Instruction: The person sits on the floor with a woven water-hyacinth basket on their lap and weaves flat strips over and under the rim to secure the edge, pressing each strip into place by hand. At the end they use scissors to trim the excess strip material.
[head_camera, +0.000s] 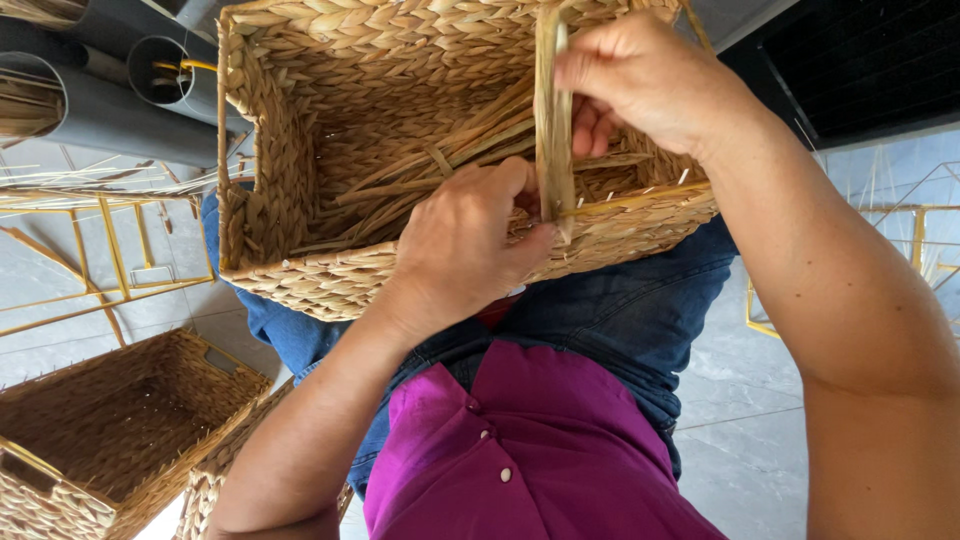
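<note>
The flat straw strand (553, 130) is pinched at its top by the right hand (645, 80) and pressed against the near rim of the lap-held woven basket (300, 150) by the closed left hand (470, 245); over-tensioning risks snapping it.

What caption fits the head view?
Both hands, left and right, pull a flat straw strand over a woven basket's rim.

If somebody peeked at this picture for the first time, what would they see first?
Probably the big woven basket resting on the person's lap, in the upper middle. Both hands are at its near rim: the right hand pinches a flat straw strip standing up from the rim, and the left hand presses beside its base. A second basket sits on the floor at the lower left.
</note>
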